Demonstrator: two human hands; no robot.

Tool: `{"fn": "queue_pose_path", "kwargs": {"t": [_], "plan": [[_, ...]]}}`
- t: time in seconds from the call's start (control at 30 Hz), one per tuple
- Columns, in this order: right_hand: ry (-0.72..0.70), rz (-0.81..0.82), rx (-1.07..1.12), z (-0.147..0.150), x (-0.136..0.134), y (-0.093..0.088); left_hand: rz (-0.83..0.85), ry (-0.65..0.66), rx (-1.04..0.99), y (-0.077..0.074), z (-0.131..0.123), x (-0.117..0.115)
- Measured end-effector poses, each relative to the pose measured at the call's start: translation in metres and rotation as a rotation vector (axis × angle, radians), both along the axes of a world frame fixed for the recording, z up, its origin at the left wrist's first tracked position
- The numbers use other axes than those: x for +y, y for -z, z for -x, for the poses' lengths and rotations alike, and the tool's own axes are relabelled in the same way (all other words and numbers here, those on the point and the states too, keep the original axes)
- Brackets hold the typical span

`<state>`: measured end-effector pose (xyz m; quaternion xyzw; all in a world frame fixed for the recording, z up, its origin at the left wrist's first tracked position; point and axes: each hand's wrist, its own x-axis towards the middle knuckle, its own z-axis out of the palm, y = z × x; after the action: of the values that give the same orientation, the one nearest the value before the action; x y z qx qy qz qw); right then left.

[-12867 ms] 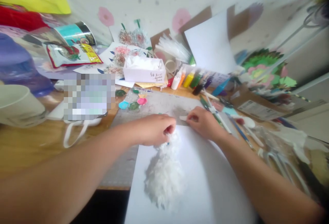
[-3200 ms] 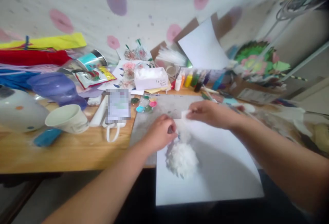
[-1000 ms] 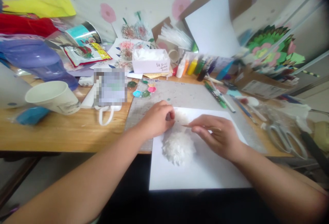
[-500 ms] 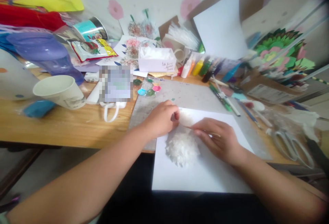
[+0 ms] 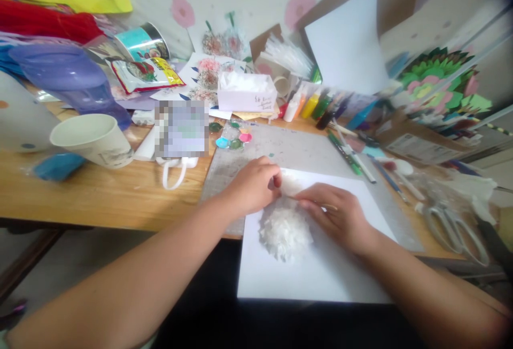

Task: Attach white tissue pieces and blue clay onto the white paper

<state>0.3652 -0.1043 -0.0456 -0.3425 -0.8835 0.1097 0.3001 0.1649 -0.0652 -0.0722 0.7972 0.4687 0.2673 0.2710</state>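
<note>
A white sheet of paper (image 5: pixel 320 269) lies at the near table edge and overhangs it. On it sits a fluffy heap of white torn tissue (image 5: pixel 285 233). My left hand (image 5: pixel 252 186) is curled in a loose fist at the heap's far-left edge, fingertips pinched on a bit of white tissue. My right hand (image 5: pixel 339 215) rests on the sheet just right of the heap, its fingertips pressed together on the same small white piece (image 5: pixel 289 183) between the two hands.
A grey mat (image 5: pixel 296 151) lies under the sheet. A paper cup (image 5: pixel 92 140) and purple jug (image 5: pixel 68 79) stand at left. A white tissue box (image 5: pixel 246 95), paint bottles (image 5: pixel 304 106), markers (image 5: pixel 348 156) and scissors (image 5: pixel 455 226) crowd the back and right.
Over the last second both hands stayed at the heap's far edge, my right hand closing in slightly toward the left. Earlier my right hand was lifted higher holding a white piece.
</note>
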Motion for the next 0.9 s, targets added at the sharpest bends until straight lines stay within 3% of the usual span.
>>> {"fn": "queue_pose_path", "kwargs": {"t": [0.43,0.53,0.8,0.9], "plan": [[0.048,0.051,-0.149,0.02,0.008,-0.002,-0.011,0.019,-0.053,0.001,0.001,0.001],[0.048,0.073,-0.096,0.019,0.009,-0.004,-0.014,0.047,-0.063,0.0,0.002,0.001],[0.247,0.162,0.335,-0.019,-0.002,-0.045,-0.056,0.089,-0.028,-0.004,0.005,-0.006],[0.28,0.142,0.349,-0.045,-0.013,-0.046,-0.093,0.133,0.031,-0.009,0.009,-0.019]]}}
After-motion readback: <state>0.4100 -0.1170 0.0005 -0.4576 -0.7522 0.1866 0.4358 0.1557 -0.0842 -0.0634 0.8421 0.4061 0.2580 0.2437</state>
